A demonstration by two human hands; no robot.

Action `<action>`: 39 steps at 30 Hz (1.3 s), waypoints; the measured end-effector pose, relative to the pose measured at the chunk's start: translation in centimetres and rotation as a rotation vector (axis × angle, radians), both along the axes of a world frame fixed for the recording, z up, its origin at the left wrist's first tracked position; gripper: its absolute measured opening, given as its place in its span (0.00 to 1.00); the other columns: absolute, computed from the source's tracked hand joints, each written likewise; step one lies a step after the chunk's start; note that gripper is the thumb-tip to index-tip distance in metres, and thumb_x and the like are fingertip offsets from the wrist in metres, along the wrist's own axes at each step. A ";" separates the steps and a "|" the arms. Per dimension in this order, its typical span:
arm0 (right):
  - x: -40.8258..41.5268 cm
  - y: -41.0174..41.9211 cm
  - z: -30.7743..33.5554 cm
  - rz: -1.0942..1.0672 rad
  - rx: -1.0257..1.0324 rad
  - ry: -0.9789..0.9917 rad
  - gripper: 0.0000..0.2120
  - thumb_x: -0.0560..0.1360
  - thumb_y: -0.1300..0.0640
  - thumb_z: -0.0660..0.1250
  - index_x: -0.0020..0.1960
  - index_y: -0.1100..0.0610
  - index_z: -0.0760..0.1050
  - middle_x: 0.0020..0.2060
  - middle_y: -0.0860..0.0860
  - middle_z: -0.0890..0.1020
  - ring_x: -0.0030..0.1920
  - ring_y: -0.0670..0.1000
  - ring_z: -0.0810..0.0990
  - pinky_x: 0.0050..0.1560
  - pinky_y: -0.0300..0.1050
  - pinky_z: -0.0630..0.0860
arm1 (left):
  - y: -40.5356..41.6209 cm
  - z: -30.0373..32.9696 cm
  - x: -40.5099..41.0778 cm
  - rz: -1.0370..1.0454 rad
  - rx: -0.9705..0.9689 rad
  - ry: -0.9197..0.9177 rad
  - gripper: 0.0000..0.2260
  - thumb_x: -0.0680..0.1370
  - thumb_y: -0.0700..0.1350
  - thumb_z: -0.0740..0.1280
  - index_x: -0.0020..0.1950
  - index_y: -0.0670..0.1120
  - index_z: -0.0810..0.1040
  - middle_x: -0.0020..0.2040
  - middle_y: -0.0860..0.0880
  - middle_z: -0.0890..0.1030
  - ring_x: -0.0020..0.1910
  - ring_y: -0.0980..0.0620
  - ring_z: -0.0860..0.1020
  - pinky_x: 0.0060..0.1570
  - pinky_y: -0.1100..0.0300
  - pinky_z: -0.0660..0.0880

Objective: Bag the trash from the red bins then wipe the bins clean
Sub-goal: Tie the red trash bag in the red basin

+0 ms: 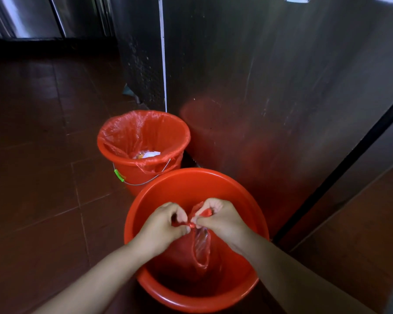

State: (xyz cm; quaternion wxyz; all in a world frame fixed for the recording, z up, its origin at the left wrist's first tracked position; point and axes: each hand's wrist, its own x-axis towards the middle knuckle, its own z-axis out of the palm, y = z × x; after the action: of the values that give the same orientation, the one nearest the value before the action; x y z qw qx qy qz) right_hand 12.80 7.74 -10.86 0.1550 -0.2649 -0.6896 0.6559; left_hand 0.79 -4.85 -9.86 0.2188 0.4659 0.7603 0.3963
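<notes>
— Hands first: where do we have them?

— Over the near red bin [166, 288]. Our left hand [162, 225] and right hand [220, 217] both have their fingers curled, pinching the twisted neck of the red trash bag [201, 248], which hangs down inside that bin.

— And the other bin?

— The far red bin [141, 175] stands just behind on the tiled floor [39, 155], beside the steel cabinet [281, 87], its liner [127, 132] over the rim, scraps inside.
</notes>
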 end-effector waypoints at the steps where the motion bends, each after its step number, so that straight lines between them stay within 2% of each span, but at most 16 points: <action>1: 0.0 0.2 0.1 0.013 0.115 -0.022 0.13 0.65 0.67 0.73 0.32 0.50 0.78 0.32 0.50 0.83 0.33 0.46 0.80 0.37 0.41 0.76 | 0.3 0.2 -0.1 -0.012 -0.051 -0.025 0.14 0.68 0.35 0.74 0.48 0.48 0.76 0.47 0.50 0.77 0.48 0.54 0.74 0.51 0.63 0.68; 3: 0.0 0.5 0.4 0.043 0.474 -0.039 0.10 0.66 0.65 0.72 0.33 0.51 0.78 0.33 0.48 0.83 0.36 0.46 0.81 0.41 0.45 0.78 | 1.0 0.7 0.1 -0.102 -0.108 -0.169 0.17 0.70 0.31 0.69 0.56 0.44 0.74 0.51 0.49 0.78 0.50 0.56 0.75 0.53 0.65 0.69; 4: 0.2 0.8 0.6 0.062 0.708 -0.009 0.07 0.66 0.64 0.70 0.33 0.53 0.78 0.33 0.48 0.82 0.37 0.48 0.81 0.44 0.48 0.78 | 1.3 0.9 0.3 -0.135 -0.120 -0.270 0.14 0.71 0.29 0.66 0.53 0.43 0.76 0.48 0.50 0.79 0.47 0.59 0.76 0.50 0.67 0.70; 6: 0.6 1.5 0.7 0.133 1.185 0.088 0.05 0.66 0.64 0.69 0.32 0.57 0.76 0.30 0.50 0.80 0.35 0.51 0.80 0.51 0.48 0.78 | 1.6 1.2 0.6 -0.066 -0.143 -0.473 0.11 0.73 0.30 0.63 0.42 0.45 0.80 0.37 0.51 0.81 0.36 0.60 0.77 0.41 0.68 0.72; 8: 1.0 1.9 0.4 0.168 1.457 0.152 0.09 0.65 0.68 0.72 0.31 0.59 0.74 0.28 0.51 0.78 0.32 0.51 0.79 0.58 0.46 0.76 | 1.7 1.1 0.8 0.048 -0.157 -0.659 0.16 0.76 0.35 0.62 0.31 0.46 0.81 0.29 0.48 0.81 0.28 0.56 0.77 0.32 0.67 0.73; 12: 1.0 1.1 -0.5 0.019 1.521 0.229 0.09 0.70 0.61 0.70 0.31 0.58 0.77 0.31 0.50 0.81 0.35 0.50 0.81 0.61 0.40 0.72 | 2.2 0.7 1.7 0.149 -0.130 -0.870 0.19 0.79 0.45 0.62 0.31 0.42 0.82 0.31 0.42 0.82 0.28 0.51 0.79 0.32 0.64 0.76; 15: 0.9 0.8 -0.2 -0.100 1.523 0.140 0.11 0.68 0.54 0.72 0.32 0.57 0.75 0.32 0.50 0.79 0.34 0.52 0.79 0.43 0.43 0.70 | 2.9 0.7 2.1 0.216 -0.015 -1.031 0.13 0.77 0.41 0.65 0.33 0.41 0.80 0.29 0.43 0.80 0.26 0.52 0.77 0.28 0.66 0.75; 19: 1.0 0.4 0.5 -0.084 1.467 -0.078 0.15 0.65 0.50 0.78 0.32 0.55 0.74 0.26 0.48 0.77 0.26 0.50 0.77 0.29 0.41 0.69 | 3.8 0.7 2.5 0.359 0.107 -1.141 0.10 0.78 0.36 0.63 0.38 0.40 0.78 0.25 0.46 0.79 0.21 0.54 0.76 0.21 0.67 0.72; 21: 1.2 0.3 0.6 0.017 1.370 -0.157 0.13 0.73 0.50 0.70 0.36 0.57 0.75 0.29 0.52 0.80 0.30 0.54 0.79 0.28 0.41 0.69 | 4.2 0.3 2.1 0.446 0.132 -1.158 0.11 0.79 0.35 0.60 0.38 0.41 0.75 0.26 0.47 0.81 0.24 0.55 0.77 0.22 0.68 0.72; 23: 1.7 0.6 0.5 0.133 1.234 -0.339 0.14 0.79 0.48 0.60 0.42 0.57 0.74 0.37 0.55 0.81 0.39 0.58 0.79 0.35 0.46 0.67 | 4.2 0.1 0.7 0.575 0.159 -1.176 0.12 0.81 0.36 0.56 0.38 0.44 0.71 0.26 0.48 0.80 0.25 0.55 0.77 0.23 0.69 0.73; 25: 2.4 1.1 0.4 0.197 1.204 -0.508 0.15 0.80 0.47 0.55 0.46 0.57 0.74 0.42 0.55 0.81 0.44 0.58 0.78 0.39 0.47 0.65 | 3.8 -0.1 -0.9 0.691 0.185 -1.181 0.13 0.82 0.37 0.54 0.38 0.44 0.69 0.29 0.46 0.77 0.28 0.52 0.78 0.28 0.63 0.76; 29: 3.0 1.5 1.3 0.239 0.944 -0.672 0.16 0.80 0.49 0.56 0.36 0.52 0.69 0.34 0.49 0.76 0.38 0.51 0.75 0.38 0.43 0.64 | 3.6 -0.2 -2.2 0.784 0.322 -1.308 0.14 0.82 0.36 0.52 0.36 0.43 0.66 0.30 0.45 0.66 0.29 0.50 0.68 0.37 0.54 0.74; 31: 2.3 1.6 2.3 0.071 0.487 -0.457 0.17 0.79 0.53 0.60 0.32 0.52 0.69 0.31 0.47 0.76 0.35 0.48 0.75 0.42 0.48 0.71 | 3.9 0.6 -1.8 0.679 0.390 -1.337 0.14 0.82 0.38 0.54 0.36 0.45 0.67 0.24 0.49 0.64 0.25 0.53 0.65 0.35 0.59 0.74; 34: -0.1 1.1 4.3 -0.204 -0.345 0.128 0.13 0.80 0.58 0.58 0.40 0.60 0.75 0.36 0.53 0.81 0.43 0.50 0.81 0.61 0.51 0.73 | 4.7 3.3 -1.4 0.432 0.474 -1.270 0.14 0.81 0.39 0.54 0.36 0.47 0.66 0.20 0.54 0.61 0.18 0.59 0.61 0.22 0.67 0.65; 36: -1.5 1.2 6.1 -0.285 -0.825 0.453 0.15 0.82 0.57 0.56 0.39 0.61 0.71 0.29 0.53 0.76 0.33 0.50 0.79 0.53 0.51 0.76 | 5.2 5.7 -2.1 0.305 0.549 -1.228 0.14 0.81 0.39 0.54 0.36 0.47 0.66 0.20 0.55 0.61 0.17 0.60 0.58 0.17 0.68 0.59; 39: -1.7 2.5 8.1 -0.313 -0.937 0.553 0.17 0.82 0.55 0.54 0.35 0.56 0.63 0.25 0.50 0.68 0.23 0.46 0.65 0.36 0.43 0.69 | 4.9 8.3 -4.2 0.284 0.558 -1.088 0.14 0.80 0.36 0.53 0.35 0.47 0.66 0.20 0.56 0.60 0.17 0.60 0.56 0.16 0.69 0.56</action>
State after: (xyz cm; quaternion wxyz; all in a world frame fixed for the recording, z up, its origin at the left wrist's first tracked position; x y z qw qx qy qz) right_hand 11.10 10.20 -2.77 0.2909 -0.2229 -0.2109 0.9062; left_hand -3.43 0.06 -1.58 0.3896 0.1317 0.4625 0.7855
